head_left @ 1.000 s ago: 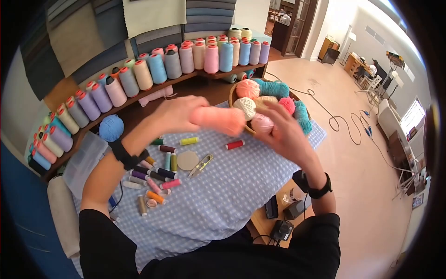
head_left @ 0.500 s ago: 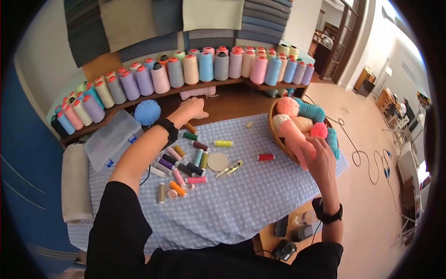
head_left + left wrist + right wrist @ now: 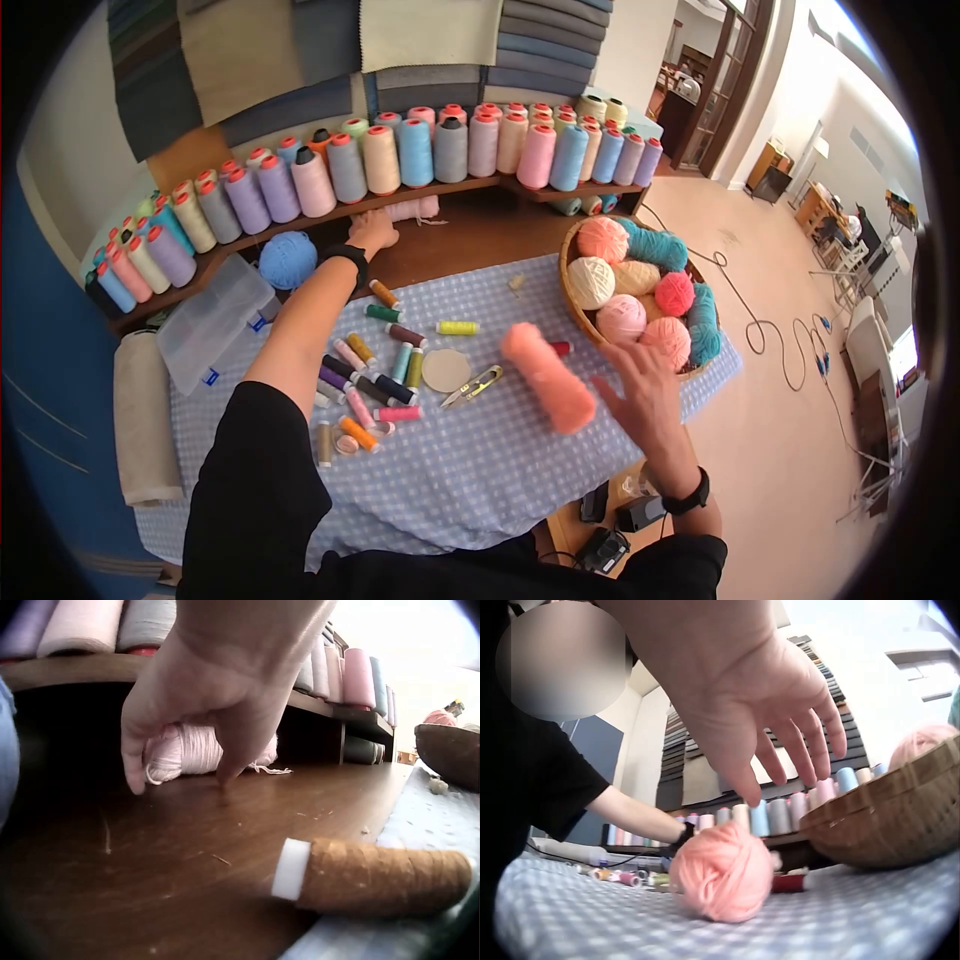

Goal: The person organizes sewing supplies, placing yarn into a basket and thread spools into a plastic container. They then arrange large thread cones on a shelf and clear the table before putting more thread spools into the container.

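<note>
Under the shelf my left hand reaches down over a pale pink yarn skein. Its fingers and thumb stand apart, one to the skein's left end and one in front of it, fingertips near the wooden surface. My right hand hovers, fingers spread and holding nothing, by the front rim of a wicker basket. Just left of it a long coral yarn skein lies on the checked cloth, slightly blurred, partly covering a red thread spool.
The basket holds several yarn balls, including a white one. Thread spools lie scattered left of a pale disc and thread snips. A blue yarn ball and clear plastic box are at left. Thread cones line the shelf.
The coral skein passed from my left hand to my right, which has set it down left of the basket and let go. My left hand has moved back to the pale pink skein.
</note>
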Available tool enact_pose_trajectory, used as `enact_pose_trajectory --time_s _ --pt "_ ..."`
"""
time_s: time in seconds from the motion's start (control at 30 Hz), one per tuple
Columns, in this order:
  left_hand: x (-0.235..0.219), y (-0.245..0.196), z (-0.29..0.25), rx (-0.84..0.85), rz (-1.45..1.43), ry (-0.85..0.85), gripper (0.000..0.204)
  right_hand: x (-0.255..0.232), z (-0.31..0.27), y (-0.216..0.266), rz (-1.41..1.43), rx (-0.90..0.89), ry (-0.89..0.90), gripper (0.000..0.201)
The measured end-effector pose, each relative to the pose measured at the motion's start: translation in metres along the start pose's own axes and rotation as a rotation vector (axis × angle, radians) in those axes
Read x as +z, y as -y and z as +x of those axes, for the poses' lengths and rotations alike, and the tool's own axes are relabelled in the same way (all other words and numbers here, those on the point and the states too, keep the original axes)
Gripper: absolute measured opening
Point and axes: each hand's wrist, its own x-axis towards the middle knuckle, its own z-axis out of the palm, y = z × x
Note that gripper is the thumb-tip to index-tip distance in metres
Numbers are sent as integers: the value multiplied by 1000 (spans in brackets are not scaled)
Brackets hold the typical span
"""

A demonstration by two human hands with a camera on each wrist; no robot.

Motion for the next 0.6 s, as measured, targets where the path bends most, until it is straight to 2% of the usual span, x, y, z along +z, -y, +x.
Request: enact_pose_trajectory --time_s 0.03,0.07,0.1,0.2,0.23,0.27,0.3,0.37,0.43,0.47,0.5,0.53,0.57,0.6 --pt "3 -2 0 -15 -12 -62 53 3 -3 9 110 -35 7 46" --pt "2 -4 -1 6 69 -77 53 3 -6 19 156 -29 96 49" --pt "4 -5 4 -22 75 -28 53 4 -10 29 205 -17 183 51" --pt "9 -2 8 74 -24 83 57 11 -12 50 219 -31 284 53" --pt "12 -3 -1 94 29 -48 58 14 -13 54 216 -10 277 53" --pt "13 -2 -8 109 79 -181 59 18 -13 57 248 -94 275 53" --pt "9 -2 -9 121 83 -183 59 21 -13 62 279 -183 273 53" --pt "0 1 -13 166 134 -26 60 27 -14 72 330 -192 302 52" --pt "-4 0 -21 218 209 -53 58 33 -17 77 310 -195 347 47" --pt "-8 -3 -25 204 273 -12 58 31 -17 76 302 -191 335 47" --pt "-13 -6 -27 187 337 25 57 29 -17 74 321 -148 245 43" --pt "-16 -8 -30 213 448 -19 50 27 -17 72 340 -107 156 40" --pt "-30 -16 -37 215 446 -29 50 20 -12 66 333 -109 149 40" --pt "-47 -24 -47 253 507 37 48 8 -1 56 250 -67 -74 38"
